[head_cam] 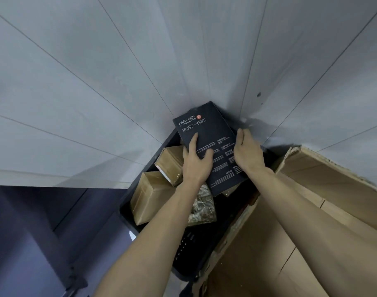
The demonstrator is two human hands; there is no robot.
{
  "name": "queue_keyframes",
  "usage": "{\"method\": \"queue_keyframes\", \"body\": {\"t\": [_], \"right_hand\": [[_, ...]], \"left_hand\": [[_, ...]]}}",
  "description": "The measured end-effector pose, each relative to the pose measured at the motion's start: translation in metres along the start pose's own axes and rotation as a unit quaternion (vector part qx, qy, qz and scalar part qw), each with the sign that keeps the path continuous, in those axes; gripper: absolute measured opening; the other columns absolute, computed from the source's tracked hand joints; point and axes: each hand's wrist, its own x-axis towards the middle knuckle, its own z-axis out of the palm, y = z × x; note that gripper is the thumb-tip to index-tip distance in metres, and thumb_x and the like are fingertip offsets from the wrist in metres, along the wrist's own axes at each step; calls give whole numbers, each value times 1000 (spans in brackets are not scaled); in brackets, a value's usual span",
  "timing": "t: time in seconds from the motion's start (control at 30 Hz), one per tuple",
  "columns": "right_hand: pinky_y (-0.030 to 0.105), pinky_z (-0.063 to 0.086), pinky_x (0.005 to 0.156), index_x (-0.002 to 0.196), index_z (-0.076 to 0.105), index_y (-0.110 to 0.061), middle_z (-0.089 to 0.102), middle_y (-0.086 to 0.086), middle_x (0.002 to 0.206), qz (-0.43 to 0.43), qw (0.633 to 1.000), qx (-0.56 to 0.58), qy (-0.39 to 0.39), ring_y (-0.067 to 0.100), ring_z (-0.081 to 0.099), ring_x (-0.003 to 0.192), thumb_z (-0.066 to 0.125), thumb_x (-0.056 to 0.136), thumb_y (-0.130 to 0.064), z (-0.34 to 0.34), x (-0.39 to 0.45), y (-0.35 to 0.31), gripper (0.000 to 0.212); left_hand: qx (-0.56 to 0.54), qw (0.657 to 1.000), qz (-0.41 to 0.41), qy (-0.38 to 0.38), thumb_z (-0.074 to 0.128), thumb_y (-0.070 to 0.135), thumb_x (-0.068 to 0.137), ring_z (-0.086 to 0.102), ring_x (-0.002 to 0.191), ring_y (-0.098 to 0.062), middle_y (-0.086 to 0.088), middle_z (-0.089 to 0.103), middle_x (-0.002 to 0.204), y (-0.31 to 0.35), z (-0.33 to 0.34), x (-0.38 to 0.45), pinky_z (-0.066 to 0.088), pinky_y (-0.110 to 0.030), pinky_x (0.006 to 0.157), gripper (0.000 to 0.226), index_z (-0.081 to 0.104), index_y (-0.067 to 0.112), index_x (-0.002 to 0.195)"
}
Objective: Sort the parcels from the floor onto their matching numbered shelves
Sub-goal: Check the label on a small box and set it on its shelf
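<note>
A black hair drier box (211, 133) with white print stands tilted in the far corner of a black plastic crate (183, 249) on the floor. My left hand (196, 161) lies on the box's front face, index finger stretched up and thumb spread. My right hand (246, 151) grips the box's right edge. Two brown taped parcels (149, 196) (170, 161) lie in the crate to the left of the box. Below the box sits a clear bag of dried material (201, 204).
Grey tiled walls meet in a corner right behind the crate. A large worn cardboard box (312, 211) fills the right side, pressed against the crate. A dark panel and a grey leg (44, 232) stand at lower left.
</note>
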Motion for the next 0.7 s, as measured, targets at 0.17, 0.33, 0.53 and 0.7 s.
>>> {"method": "queue_keyframes", "body": {"t": [0.17,0.33,0.53,0.7], "right_hand": [[36,38,71,105,45,-14,57,7,103,4,1000,12,5,26,56,89,38,102,-32,-9,-37,-17,19],[40,42,96,124,56,-13,51,10,124,-12,999,17,35,29,51,115,42,100,-43,-26,-82,-52,41],[39,32,99,142,39,-49,49,6,126,-64,998,-4,8,30,41,122,28,96,-64,-65,-161,-104,49],[45,43,106,131,25,-75,53,2,137,-94,986,110,-81,21,52,125,29,76,-91,-103,-211,-157,57]], "left_hand": [[23,999,36,14,15,52,104,34,141,-24,-11,30,155,23,-31,-30,31,-42,115,49,32,43,149],[42,997,60,19,35,46,103,34,141,-20,-3,33,156,55,-72,-70,33,-36,111,41,33,52,144],[-28,995,52,84,63,58,84,40,133,-20,-2,34,148,123,-125,-130,37,-41,110,75,21,51,145],[-37,995,16,93,69,69,72,31,133,-28,-6,19,138,175,-164,-170,34,-42,109,94,15,50,148]]}}
